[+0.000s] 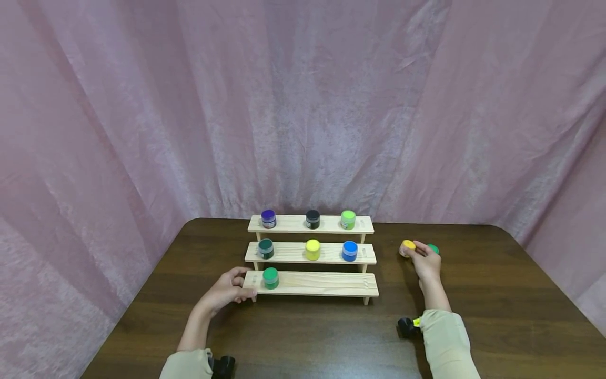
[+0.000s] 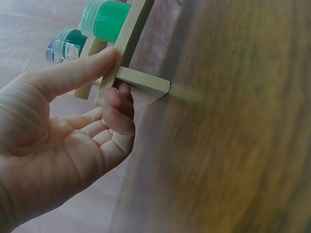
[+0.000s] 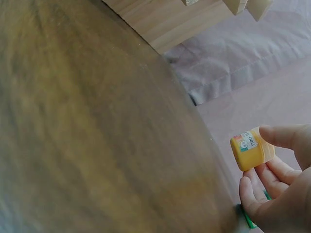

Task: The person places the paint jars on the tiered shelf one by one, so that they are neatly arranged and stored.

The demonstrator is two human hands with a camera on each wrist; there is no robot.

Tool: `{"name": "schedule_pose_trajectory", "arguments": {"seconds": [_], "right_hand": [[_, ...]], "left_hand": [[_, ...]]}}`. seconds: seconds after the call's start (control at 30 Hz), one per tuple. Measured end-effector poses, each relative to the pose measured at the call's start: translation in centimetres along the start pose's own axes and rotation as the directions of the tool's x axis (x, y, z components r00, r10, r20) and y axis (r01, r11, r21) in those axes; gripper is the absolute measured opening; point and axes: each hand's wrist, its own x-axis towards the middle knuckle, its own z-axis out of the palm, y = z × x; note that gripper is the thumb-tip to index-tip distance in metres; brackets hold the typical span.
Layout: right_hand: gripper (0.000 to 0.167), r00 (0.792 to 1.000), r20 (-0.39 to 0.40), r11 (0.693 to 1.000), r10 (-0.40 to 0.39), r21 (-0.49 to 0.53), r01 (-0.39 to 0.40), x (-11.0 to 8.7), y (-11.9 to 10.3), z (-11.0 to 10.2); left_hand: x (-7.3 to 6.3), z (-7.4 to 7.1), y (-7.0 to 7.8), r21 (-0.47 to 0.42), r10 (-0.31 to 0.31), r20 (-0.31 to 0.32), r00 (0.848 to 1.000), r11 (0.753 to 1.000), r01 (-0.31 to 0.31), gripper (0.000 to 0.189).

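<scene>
My left hand (image 1: 224,289) pinches the left end of the front board of a three-tier wooden rack (image 1: 326,284), thumb on top and fingers curled below. Close to that thumb, a green paint jar (image 2: 108,22) stands on the board. To the right of the rack, my right hand (image 1: 427,262) holds an orange-yellow paint jar (image 3: 252,149) between thumb and fingers, its label showing in the right wrist view. Just behind those fingers is another jar with a green lid (image 1: 433,248), partly hidden by the hand.
The middle tier carries dark green (image 1: 266,248), yellow (image 1: 312,249) and blue (image 1: 350,251) jars. On the top tier stand purple (image 1: 268,219), black (image 1: 312,219) and light green (image 1: 347,219) ones. A pink curtain (image 1: 312,105) hangs behind the brown table (image 1: 303,337).
</scene>
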Motion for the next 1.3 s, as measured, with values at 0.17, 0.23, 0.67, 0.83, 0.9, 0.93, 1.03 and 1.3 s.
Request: {"name": "schedule_pose_trajectory", "arguments": {"seconds": [0.17, 0.23, 0.67, 0.83, 0.9, 0.93, 1.03, 1.3], "right_hand": [[0.053, 1.000, 0.001, 1.000, 0.008, 0.029, -0.008, -0.3, -0.7, -0.2], [0.053, 1.000, 0.009, 1.000, 0.009, 0.030, -0.009, -0.4, -1.0, -0.3], [0.056, 1.000, 0.020, 0.998, -0.010, 0.068, 0.009, -1.2, -3.1, -0.8], [0.057, 0.999, 0.031, 0.999, -0.035, 0.039, 0.033, -1.6, -4.2, -0.8], [0.057, 0.999, 0.031, 0.998, -0.044, 0.041, 0.043, -1.7, -4.5, -0.8], [0.057, 0.998, 0.032, 0.998, -0.047, 0.042, 0.046, -1.8, -4.7, -0.8], [0.056, 0.998, 0.032, 0.996, -0.062, 0.059, 0.060, -2.1, -5.2, -0.8], [0.055, 0.994, 0.047, 0.992, -0.097, 0.082, 0.093, -3.2, -6.8, -0.8]], "left_hand": [[0.0, 0.1, 0.0, 0.002, -0.001, -0.002, 1.000, 1.000, 0.001, 0.073], [0.0, 0.1, 0.0, 0.007, 0.002, -0.004, 1.000, 1.000, -0.002, 0.073], [-0.1, 0.1, 0.2, 0.018, 0.006, -0.006, 1.000, 1.000, -0.006, 0.072], [-0.1, 0.1, 0.1, 0.022, 0.012, -0.009, 1.000, 1.000, -0.012, 0.072], [-0.1, 0.1, 0.1, 0.022, 0.014, -0.009, 1.000, 1.000, -0.013, 0.073], [-0.1, 0.1, 0.1, 0.022, 0.014, -0.010, 1.000, 1.000, -0.014, 0.073], [-0.1, 0.1, 0.0, 0.020, 0.013, -0.008, 1.000, 1.000, -0.013, 0.073], [-0.1, 0.0, 0.2, 0.003, 0.018, 0.000, 1.000, 1.000, -0.018, 0.072]]}}
